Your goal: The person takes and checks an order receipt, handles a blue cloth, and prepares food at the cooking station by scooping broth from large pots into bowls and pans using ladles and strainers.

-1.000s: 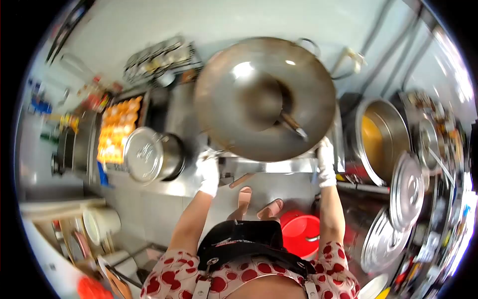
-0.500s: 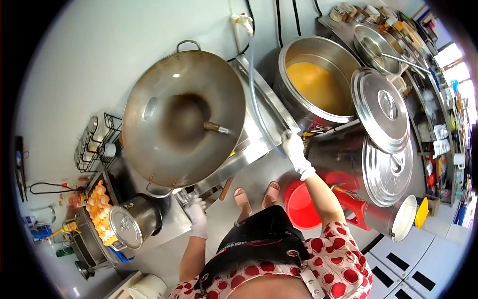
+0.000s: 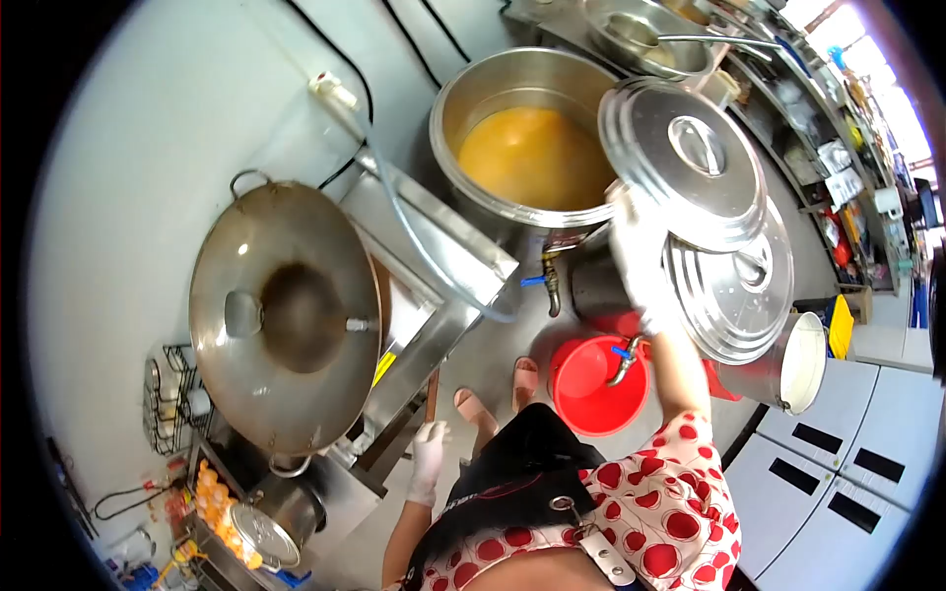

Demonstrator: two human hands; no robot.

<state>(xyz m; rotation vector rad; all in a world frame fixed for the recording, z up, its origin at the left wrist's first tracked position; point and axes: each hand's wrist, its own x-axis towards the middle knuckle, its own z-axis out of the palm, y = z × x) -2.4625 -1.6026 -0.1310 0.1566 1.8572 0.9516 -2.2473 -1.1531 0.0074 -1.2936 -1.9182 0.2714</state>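
Note:
My right hand (image 3: 639, 241), in a white glove and smeared by motion, is at the near rim of a large stockpot (image 3: 532, 215) of cloudy yellow liquid. Beside it is a round steel lid (image 3: 650, 138), partly overlapping another lid (image 3: 778, 286). Whether my fingers touch the rim or the lid cannot be made out. My left hand (image 3: 428, 455), also white-gloved, hangs low by the stove front, at the lower end of a brown wooden handle (image 3: 433, 394). Its fingers look bent, but their hold is unclear. A large wok (image 3: 296, 227) contains a turner (image 3: 243, 313).
A clear hose (image 3: 414, 229) hangs from a wall tap across the steel stove edge (image 3: 483, 286). Below the pot's tap (image 3: 551, 286) stands a red bucket (image 3: 591, 389). An egg tray and lidded pot (image 3: 266, 534) are at left. White cabinets (image 3: 808, 473) stand right.
The view has turned right. My right hand has left the hose and stove edge for the stockpot's rim and lid. My left hand has moved from the stove front to beside the wooden handle.

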